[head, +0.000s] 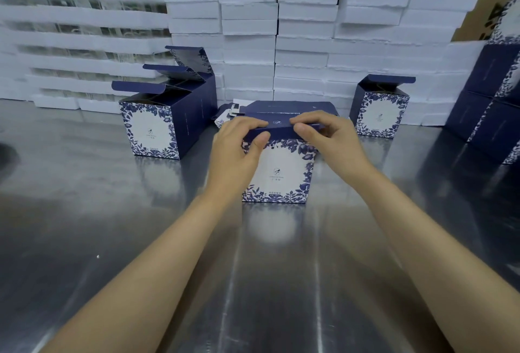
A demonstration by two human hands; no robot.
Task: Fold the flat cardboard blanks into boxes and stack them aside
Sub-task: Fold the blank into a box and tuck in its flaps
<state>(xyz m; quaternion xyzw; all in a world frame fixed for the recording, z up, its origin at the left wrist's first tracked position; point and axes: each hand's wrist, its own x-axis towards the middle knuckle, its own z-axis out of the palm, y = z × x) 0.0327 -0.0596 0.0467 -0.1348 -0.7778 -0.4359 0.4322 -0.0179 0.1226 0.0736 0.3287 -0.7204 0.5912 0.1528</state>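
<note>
1. Navy-and-white cardboard box (277, 172) is stood upright on the steel table (267, 268), directly beneath both hands. Its white front panel with the blue leaf border is turned toward the wearer.
2. The left hand (239, 144) is clamped on the left part of the navy lid flap (281, 130) at the top of the box. The fingers are laid over the flap and the thumb is pressed against its front face.
3. The right hand (332, 136) is clamped on the right part of the same flap, with the fingers on top and the thumb in front.
4. The two thumbs are held near each other but apart, and a short strip of flap is exposed between them.
5. Well to the left of the left hand, a row of folded boxes (157, 127) is set, each with its lid raised.
6. Beyond and to the right of the right hand, a single folded box (380, 110) is placed with its lid raised.
7. Just beyond the fingertips, flat blanks (228, 113) are partly hidden behind the held box.
8. Far to the right of the right hand, stacked boxes (495, 105) are cut off by the frame edge.
9. Beyond everything, white packs (304, 43) are piled up as a wall.
</note>
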